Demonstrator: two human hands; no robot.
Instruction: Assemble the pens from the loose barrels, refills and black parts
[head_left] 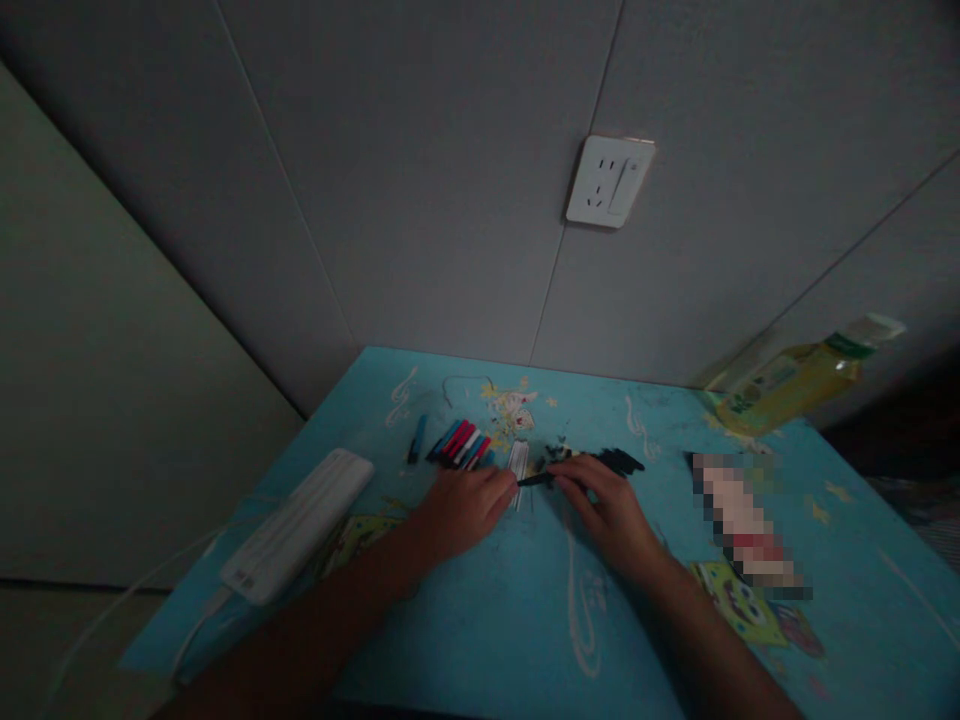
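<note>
My left hand (469, 512) and right hand (606, 502) pinch opposite ends of a dark stick (535, 479) over the table (480, 630), probably steadying it. I see white sticks (520, 455) between them, coloured pieces (463, 444) and dark pieces (624, 461) flanking, seemingly grouped for reach.

No legible text or numbers.

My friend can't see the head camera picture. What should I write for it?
The left hand and right hand hold a thin dark stick between them over a blue table. Colorful sticks lie beyond the left hand; a white power strip is left, a bottle right.
</note>
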